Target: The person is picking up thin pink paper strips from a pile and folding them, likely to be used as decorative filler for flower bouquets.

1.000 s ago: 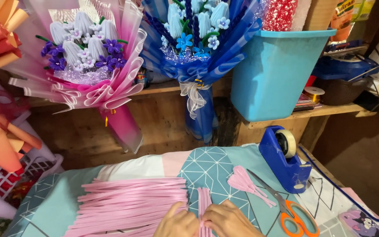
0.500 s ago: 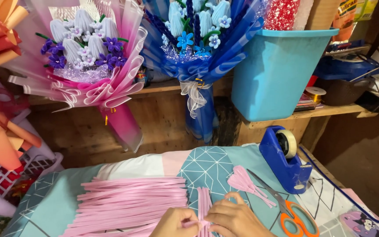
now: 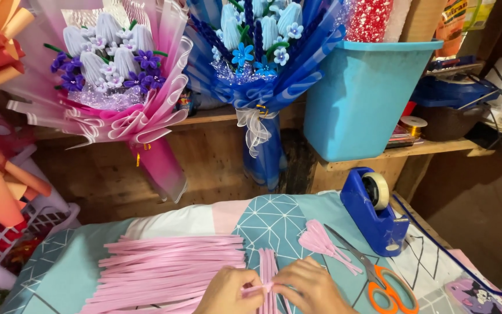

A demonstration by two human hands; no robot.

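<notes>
Both hands meet at the bottom edge – left hand (image 3: 228,291) and right hand (image 3: 312,286) each pinch one thin pink strip (image 3: 255,288) between fingertips, held crosswise over a small upright bundle of strips (image 3: 268,268). A large pile of pink strips (image 3: 169,270) lies just left on the patterned cloth (image 3: 280,218). Orange-handled scissors (image 3: 387,285) and a blue tape dispenser (image 3: 373,212) sit to the right.

2 bouquets (image 3: 117,75), 1 tape dispenser (image 3: 373,212), 1 scissors (image 3: 379,279), 1 bin (image 3: 367,99)
</notes>
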